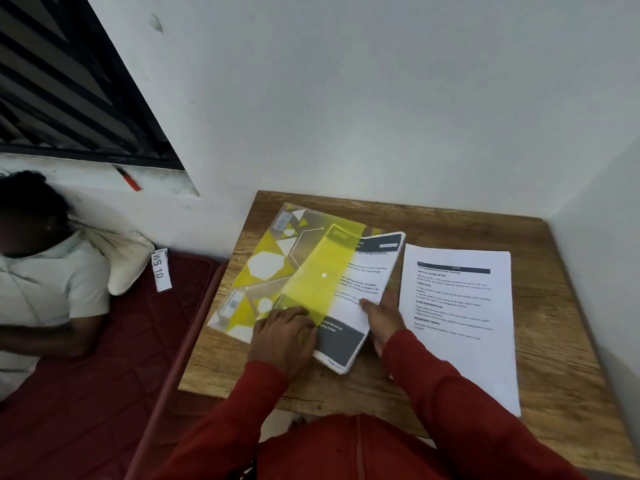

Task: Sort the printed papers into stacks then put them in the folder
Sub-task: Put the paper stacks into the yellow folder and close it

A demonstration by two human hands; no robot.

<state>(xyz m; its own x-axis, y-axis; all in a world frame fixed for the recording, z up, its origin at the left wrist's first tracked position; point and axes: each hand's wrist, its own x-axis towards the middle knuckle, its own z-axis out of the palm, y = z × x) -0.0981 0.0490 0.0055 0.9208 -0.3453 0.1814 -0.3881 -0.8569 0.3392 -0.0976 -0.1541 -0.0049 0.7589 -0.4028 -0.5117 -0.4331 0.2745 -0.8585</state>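
Observation:
A translucent yellow folder with white geometric shapes lies on the wooden table, left of centre. A stack of printed papers with dark bands sits inside it, showing through and past the yellow cover. My left hand presses flat on the folder's near edge, fingers on the cover. My right hand rests on the right edge of the papers in the folder, thumb on top of the sheet. A second stack of printed papers with black text lies flat to the right, apart from the folder.
White walls close the table in at the back and right. To the left, a person in a white shirt lies on a dark red mattress with a cushion and a paper label. A barred window is upper left.

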